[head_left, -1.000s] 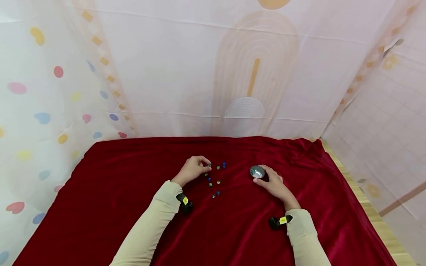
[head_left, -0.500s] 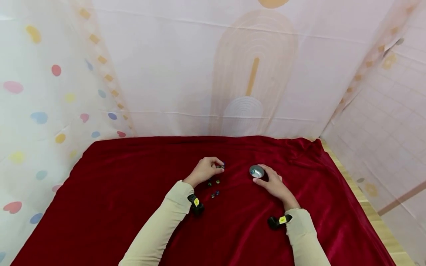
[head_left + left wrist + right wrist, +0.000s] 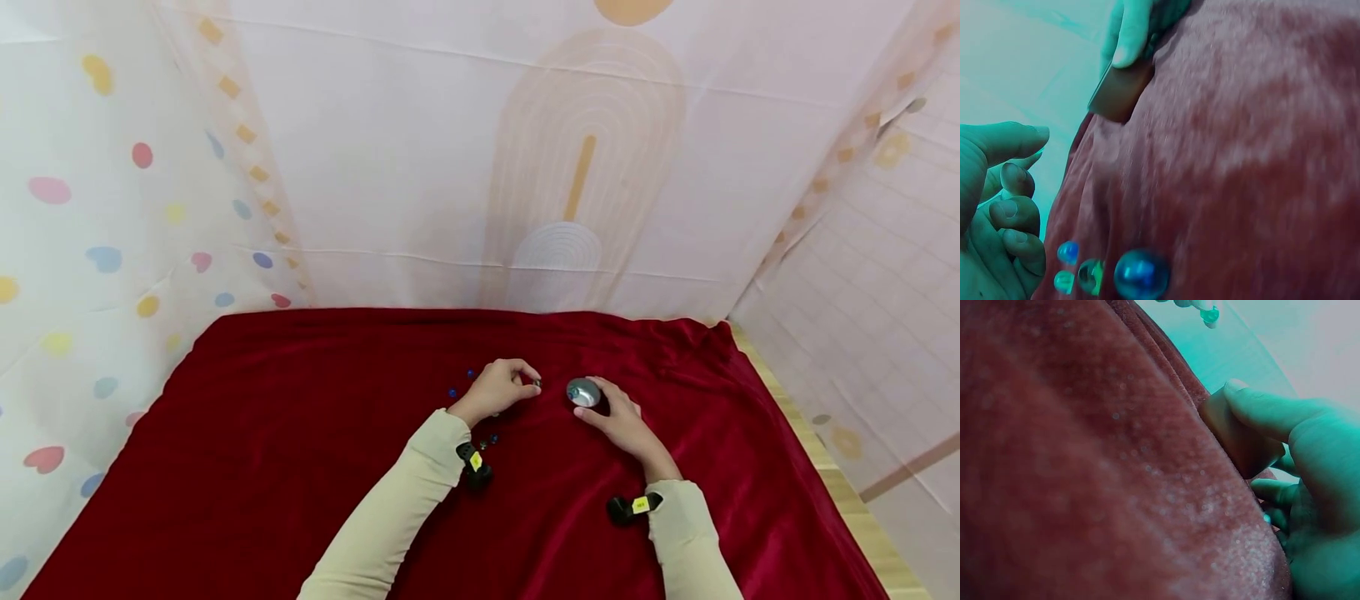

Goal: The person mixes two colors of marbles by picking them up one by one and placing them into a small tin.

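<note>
My left hand [image 3: 504, 388] pinches a glass marble [image 3: 537, 383] between thumb and fingertips, a short way left of the bowl. In the right wrist view that marble [image 3: 1210, 315] shows greenish at the fingertips. My right hand [image 3: 624, 421] grips a small metal bowl [image 3: 588, 395] by its right side, thumb in front and fingers behind. Inside the bowl, at its left, lies something small and bluish-green. Loose marbles lie around the left wrist, among them a blue marble [image 3: 452, 392]. In the left wrist view a larger-looking blue marble [image 3: 1142, 275] lies beside several others.
A dark red velvet cloth [image 3: 300, 433] with soft folds covers the table. Pale wooden table edge [image 3: 840, 483] shows along the right. Patterned curtains [image 3: 390, 167] enclose the back and sides. Each wrist wears a black camera [image 3: 476, 473] on a strap.
My left hand has moved right across the marbles, toward the bowl, and now carries a marble in its fingertips. Some marbles lie differently on the cloth. The right hand still holds the bowl.
</note>
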`<state>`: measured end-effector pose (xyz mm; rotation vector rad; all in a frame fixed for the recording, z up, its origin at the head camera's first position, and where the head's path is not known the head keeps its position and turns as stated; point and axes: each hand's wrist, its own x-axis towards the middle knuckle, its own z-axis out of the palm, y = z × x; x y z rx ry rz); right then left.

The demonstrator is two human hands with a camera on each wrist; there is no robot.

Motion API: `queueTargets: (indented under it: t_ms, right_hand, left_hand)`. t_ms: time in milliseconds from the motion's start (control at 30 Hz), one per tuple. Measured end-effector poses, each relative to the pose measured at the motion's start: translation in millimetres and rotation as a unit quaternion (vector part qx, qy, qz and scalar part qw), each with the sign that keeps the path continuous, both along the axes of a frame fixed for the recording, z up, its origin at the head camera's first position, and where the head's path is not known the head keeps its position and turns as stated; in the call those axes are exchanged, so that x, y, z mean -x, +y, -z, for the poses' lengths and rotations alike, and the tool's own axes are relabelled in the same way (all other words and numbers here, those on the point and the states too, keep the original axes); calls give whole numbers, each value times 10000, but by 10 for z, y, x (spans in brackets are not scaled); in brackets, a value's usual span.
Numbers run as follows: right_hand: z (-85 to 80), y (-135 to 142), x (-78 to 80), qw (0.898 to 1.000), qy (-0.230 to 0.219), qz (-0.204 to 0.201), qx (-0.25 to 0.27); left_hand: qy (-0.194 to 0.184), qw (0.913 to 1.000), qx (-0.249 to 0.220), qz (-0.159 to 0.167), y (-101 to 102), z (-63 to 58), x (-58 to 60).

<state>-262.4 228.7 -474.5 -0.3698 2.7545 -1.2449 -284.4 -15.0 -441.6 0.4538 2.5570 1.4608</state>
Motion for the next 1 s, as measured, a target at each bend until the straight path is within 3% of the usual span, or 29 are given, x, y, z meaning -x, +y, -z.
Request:
queueTargets:
  t_ms: [567,1000]
  right_hand:
    - [-29,13,22,10000,-77,25,20]
    - [-22,-8,16,9999,-69,-43,112]
  left_hand:
    - [113,9993,-123,345,339,-48,-16]
    - [90,9994,-151,291,446,18,23]
